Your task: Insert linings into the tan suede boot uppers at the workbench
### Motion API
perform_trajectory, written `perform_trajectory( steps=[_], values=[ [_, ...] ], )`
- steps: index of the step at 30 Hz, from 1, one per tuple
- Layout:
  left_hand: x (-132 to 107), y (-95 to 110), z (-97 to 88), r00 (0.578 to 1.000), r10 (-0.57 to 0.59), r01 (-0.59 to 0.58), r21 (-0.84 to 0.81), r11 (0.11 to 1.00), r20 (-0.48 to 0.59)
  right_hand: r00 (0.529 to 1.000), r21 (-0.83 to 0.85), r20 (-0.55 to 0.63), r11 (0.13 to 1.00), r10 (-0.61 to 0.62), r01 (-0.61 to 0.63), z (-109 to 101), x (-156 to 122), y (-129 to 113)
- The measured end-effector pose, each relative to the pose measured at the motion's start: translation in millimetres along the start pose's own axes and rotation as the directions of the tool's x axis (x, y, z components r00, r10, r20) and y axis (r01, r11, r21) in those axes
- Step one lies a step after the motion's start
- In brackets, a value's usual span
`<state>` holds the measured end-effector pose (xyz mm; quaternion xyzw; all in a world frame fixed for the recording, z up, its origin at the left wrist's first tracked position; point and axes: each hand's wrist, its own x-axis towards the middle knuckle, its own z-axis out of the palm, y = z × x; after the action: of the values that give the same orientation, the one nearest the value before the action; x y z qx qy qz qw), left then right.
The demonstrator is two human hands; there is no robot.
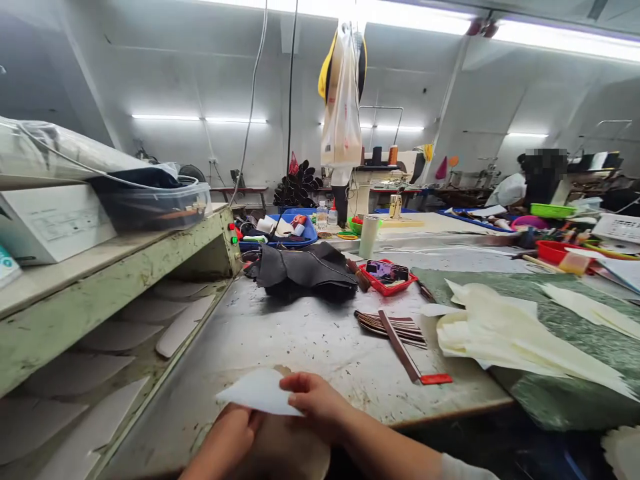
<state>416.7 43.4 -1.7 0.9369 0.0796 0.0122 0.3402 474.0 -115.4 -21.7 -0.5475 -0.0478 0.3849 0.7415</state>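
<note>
Low in the view, my two hands hold a pale, thin cut piece [260, 389] with a curved outline above the table's near edge. My left hand [234, 427] is closed on its lower left side, with most fingers hidden beneath it. On the right end, my right hand [315, 400] pinches the same piece between thumb and fingers. A larger beige rounded piece [295, 447] shows below, between my forearms; whether it is joined to the pale one I cannot tell. Farther up the table lie a fan of dark brown strips [393, 327] and a red-ended strip [403, 350].
At left, a green metal machine [180, 247] has pale cut pieces [185, 327] in its slot. Folded black material [305, 270] lies ahead beside a red basket [390, 279] with a phone. Cream sheets [500, 330] cover green material at right. A person [540, 177] sits far back.
</note>
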Motion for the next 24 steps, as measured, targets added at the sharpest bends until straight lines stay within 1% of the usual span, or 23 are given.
perform_trajectory(
  steps=[1,2,3,4,5,6,7,8,9,13,16,19,21,24],
  values=[
    [-1.5,-6.0,-2.6,0.998,-0.061,0.062,-0.105,0.993,0.02,1.0,-0.034,-0.017,0.999,-0.016,0.015,-3.0,0.6,6.9],
    [-3.1,-11.7,-5.1,0.99,-0.132,0.141,-0.247,0.959,0.051,0.999,-0.089,-0.028,0.996,-0.036,0.033,-6.1,-0.1,12.0],
    [-4.9,-16.6,-7.1,0.976,-0.194,0.218,-0.407,0.887,0.1,0.997,-0.163,-0.036,0.985,-0.061,0.055,-8.8,-1.6,15.3],
    [-6.8,-20.5,-8.1,0.961,-0.233,0.275,-0.555,0.785,0.147,0.995,-0.249,-0.04,0.965,-0.091,0.078,-10.6,-3.6,16.8],
    [-8.5,-23.3,-8.3,0.952,-0.248,0.303,-0.666,0.681,0.18,0.992,-0.336,-0.041,0.937,-0.118,0.097,-11.8,-5.8,17.0],
    [-10.0,-25.3,-7.6,0.947,-0.25,0.315,-0.737,0.598,0.201,0.99,-0.41,-0.044,0.906,-0.137,0.108,-12.3,-8.1,16.2],
    [-11.0,-26.7,-6.3,0.949,-0.238,0.306,-0.772,0.557,0.205,0.988,-0.47,-0.05,0.876,-0.146,0.106,-12.6,-10.3,14.9],
    [-11.5,-27.7,-4.9,0.956,-0.219,0.286,-0.78,0.556,0.195,0.987,-0.515,-0.055,0.851,-0.153,0.103,-12.8,-12.2,13.5],
    [-11.4,-28.7,-3.4,0.963,-0.199,0.264,-0.768,0.584,0.18,0.985,-0.548,-0.057,0.83,-0.163,0.105,-13.3,-14.0,12.3],
    [-7.6,-32.9,-1.9,0.981,-0.122,0.188,-0.613,0.767,0.148,0.972,-0.632,-0.043,0.76,-0.23,0.152,-17.5,-18.9,10.7],
    [-5.1,-33.6,-4.4,0.982,-0.113,0.173,-0.487,0.856,0.151,0.965,-0.679,-0.042,0.716,-0.257,0.161,-20.5,-21.9,10.0],
    [-5.3,-31.2,-7.3,0.982,-0.089,0.148,-0.387,0.91,0.166,0.955,-0.734,-0.023,0.654,-0.296,0.185,-22.0,-24.4,8.2],
    [-5.8,-28.7,-8.7,0.984,-0.071,0.123,-0.332,0.935,0.165,0.945,-0.756,0.016,0.615,-0.326,0.225,-22.1,-25.2,7.1],
    [-5.7,-22.5,-9.7,0.983,-0.045,0.082,-0.21,0.974,0.178,0.939,-0.784,0.049,0.569,-0.34,0.247,-20.1,-24.8,5.7]
  ],
)
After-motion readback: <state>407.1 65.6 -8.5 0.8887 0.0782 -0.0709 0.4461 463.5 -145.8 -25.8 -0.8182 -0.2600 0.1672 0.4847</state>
